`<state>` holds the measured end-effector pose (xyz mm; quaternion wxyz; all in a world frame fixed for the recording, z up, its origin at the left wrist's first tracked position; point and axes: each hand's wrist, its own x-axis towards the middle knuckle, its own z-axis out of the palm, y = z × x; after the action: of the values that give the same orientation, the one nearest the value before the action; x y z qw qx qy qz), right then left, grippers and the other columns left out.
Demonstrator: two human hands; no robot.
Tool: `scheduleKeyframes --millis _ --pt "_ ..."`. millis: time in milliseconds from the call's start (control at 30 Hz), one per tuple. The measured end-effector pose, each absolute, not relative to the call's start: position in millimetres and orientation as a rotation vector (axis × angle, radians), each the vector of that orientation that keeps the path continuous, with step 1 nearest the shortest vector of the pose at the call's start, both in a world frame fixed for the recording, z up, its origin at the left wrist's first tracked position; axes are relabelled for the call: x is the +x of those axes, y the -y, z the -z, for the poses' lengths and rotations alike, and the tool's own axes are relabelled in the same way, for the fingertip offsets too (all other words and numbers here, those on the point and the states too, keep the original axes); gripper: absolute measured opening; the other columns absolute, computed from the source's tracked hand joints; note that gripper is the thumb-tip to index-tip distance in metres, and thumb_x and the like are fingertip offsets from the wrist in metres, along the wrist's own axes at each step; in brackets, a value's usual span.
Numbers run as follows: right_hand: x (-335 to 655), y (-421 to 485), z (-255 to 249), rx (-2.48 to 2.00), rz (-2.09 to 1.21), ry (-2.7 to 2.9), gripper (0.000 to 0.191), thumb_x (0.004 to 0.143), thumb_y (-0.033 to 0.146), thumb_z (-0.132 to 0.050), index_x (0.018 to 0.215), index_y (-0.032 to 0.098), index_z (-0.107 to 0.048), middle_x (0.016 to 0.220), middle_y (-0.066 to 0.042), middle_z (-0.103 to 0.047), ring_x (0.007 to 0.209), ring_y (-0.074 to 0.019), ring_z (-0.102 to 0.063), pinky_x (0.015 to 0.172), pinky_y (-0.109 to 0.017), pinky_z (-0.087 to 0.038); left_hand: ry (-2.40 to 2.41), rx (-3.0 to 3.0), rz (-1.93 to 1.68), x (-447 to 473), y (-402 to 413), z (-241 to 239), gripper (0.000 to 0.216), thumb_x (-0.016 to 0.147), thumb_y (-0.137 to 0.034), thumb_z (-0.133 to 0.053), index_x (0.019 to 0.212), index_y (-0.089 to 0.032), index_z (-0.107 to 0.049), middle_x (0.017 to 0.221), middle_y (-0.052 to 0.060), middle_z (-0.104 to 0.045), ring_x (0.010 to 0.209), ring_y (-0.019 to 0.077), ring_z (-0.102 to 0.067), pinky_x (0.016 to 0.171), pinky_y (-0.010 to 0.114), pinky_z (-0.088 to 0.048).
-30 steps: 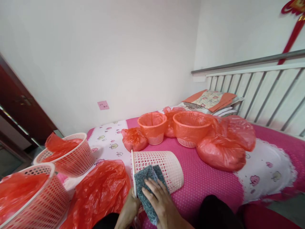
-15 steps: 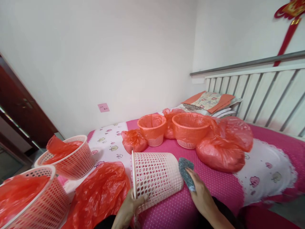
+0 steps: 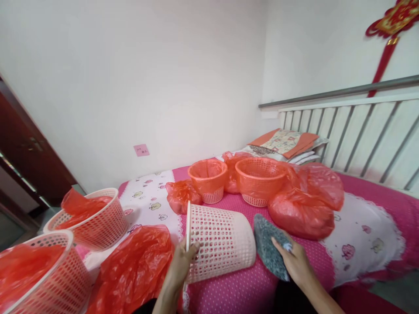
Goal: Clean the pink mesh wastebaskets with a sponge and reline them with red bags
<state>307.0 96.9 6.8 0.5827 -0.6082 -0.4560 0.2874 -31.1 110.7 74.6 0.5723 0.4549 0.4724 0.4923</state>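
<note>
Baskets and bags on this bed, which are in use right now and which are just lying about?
In use:
left hand holding pale basket
right hand holding grey cloth

Lying about:
two orange lined baskets
loose red bags
folded bedding

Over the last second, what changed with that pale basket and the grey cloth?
The right hand carried the grey-green fuzzy cloth off the side of the pale pink plastic mesh basket round to its base end. The left hand kept gripping the basket's rim. The orange-lined baskets stayed put.
</note>
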Motion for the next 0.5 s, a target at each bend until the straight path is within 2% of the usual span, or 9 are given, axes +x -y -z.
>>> scheduleKeyframes --millis 100,233,367,500 --pt "308.5 -107.4 -22.1 -1.390 -0.525 1.053 0.055 0.081 0.061 -0.069 0.121 0.024 -0.075 0.117 -0.010 -0.083 0.112 -0.0356 -0.077 0.105 -0.049 -0.060 -1.085 1.098 -1.116 -31.3 -95.2 -56.6 0.047 0.078 -0.055 -0.084 0.105 -0.017 -0.075 0.096 0.009 -0.084 0.088 0.0265 -0.076 0.082 0.039 -0.061" --pt "284.9 -134.7 -19.8 -1.300 -0.520 1.260 0.055 0.085 0.057 -0.068 0.128 0.022 -0.072 0.133 -0.014 -0.077 0.125 -0.0338 -0.072 0.116 -0.053 -0.052 -1.045 1.059 -1.078 -36.6 -87.0 -44.2 0.049 0.081 -0.055 -0.082 0.112 -0.017 -0.076 0.116 0.014 -0.084 0.103 0.0320 -0.078 0.093 0.046 -0.061" --pt "256.4 -158.6 4.8 -1.264 -0.442 1.402 0.060 0.083 0.051 -0.068 0.135 0.021 -0.070 0.146 -0.016 -0.070 0.138 -0.0338 -0.064 0.121 -0.057 -0.047 -1.006 1.083 -1.052 -40.0 -86.1 -41.6 0.049 0.082 -0.056 -0.083 0.111 -0.017 -0.079 0.115 0.015 -0.085 0.108 0.0337 -0.078 0.096 0.047 -0.061" --pt "241.9 -168.4 16.5 -1.295 -0.312 1.426 0.056 0.089 0.043 -0.061 0.139 0.017 -0.067 0.148 -0.018 -0.067 0.140 -0.0320 -0.062 0.123 -0.058 -0.044 -1.012 1.092 -1.037 -37.2 -85.5 -39.1 0.056 0.070 -0.056 -0.093 0.108 -0.016 -0.083 0.108 0.016 -0.087 0.101 0.0339 -0.080 0.096 0.047 -0.061"
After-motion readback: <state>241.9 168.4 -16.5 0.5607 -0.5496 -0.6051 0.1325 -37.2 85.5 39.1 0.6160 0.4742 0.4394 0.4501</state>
